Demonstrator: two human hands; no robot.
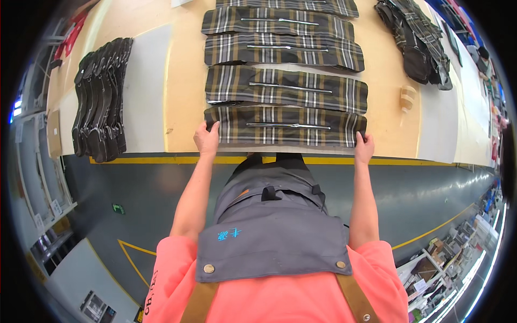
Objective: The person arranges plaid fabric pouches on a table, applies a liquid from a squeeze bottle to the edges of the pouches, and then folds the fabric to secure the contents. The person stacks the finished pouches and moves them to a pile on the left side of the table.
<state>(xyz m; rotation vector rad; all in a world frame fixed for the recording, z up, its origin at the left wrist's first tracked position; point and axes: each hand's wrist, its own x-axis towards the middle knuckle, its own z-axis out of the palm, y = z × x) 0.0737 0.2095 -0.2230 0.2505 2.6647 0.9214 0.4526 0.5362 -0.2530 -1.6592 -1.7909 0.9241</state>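
The nearest plaid fabric panel [226, 126], dark with brown and white stripes and a zipper [288, 126] across its middle, lies flat along the table's front edge. At its left end, my left hand [206, 139] pinches the cloth between thumb and fingers. My right hand [364, 147] grips the opposite end in the same way. Just beyond it lies a second plaid panel [231, 86] of the same kind. Several more such panels, like this third one [226, 49], are laid out one behind another toward the far side.
Stacked dark curved pieces [102, 102] lie on the table [183, 107] at the left. At the right are a small tan-and-white bottle [407, 99] and a heap of dark and plaid pieces [417, 48]. Shelving [46, 167] stands at far left.
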